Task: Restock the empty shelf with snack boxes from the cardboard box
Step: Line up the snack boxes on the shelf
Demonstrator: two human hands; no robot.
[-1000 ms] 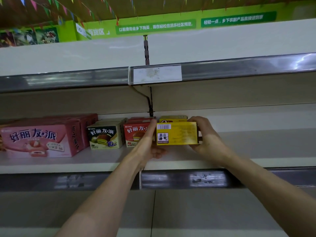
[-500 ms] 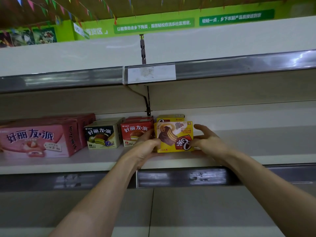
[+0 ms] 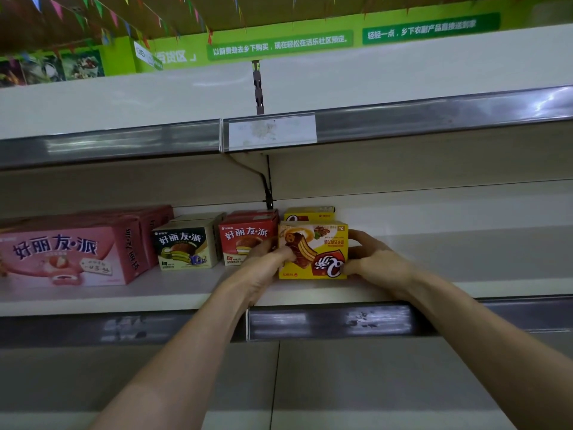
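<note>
A yellow snack box (image 3: pixel 322 243) stands on the white shelf (image 3: pixel 186 290), its printed front facing me upside down. My left hand (image 3: pixel 263 265) grips its left side with the thumb across the front. My right hand (image 3: pixel 372 259) holds its right edge with curled fingers. A second yellow box (image 3: pixel 310 214) sits right behind it. To the left stand a red box (image 3: pixel 245 237), a cream and green box (image 3: pixel 183 246) and large pink boxes (image 3: pixel 62 252).
The shelf stretches bare to the right of the yellow box. An upper shelf edge with a blank price label (image 3: pixel 269 133) hangs above. A metal bracket (image 3: pixel 267 187) sits at the back wall. The cardboard box is out of view.
The yellow box was held up with its barcode side toward me; it has been turned so its front faces me and set down on the shelf. Both hands stayed on it.
</note>
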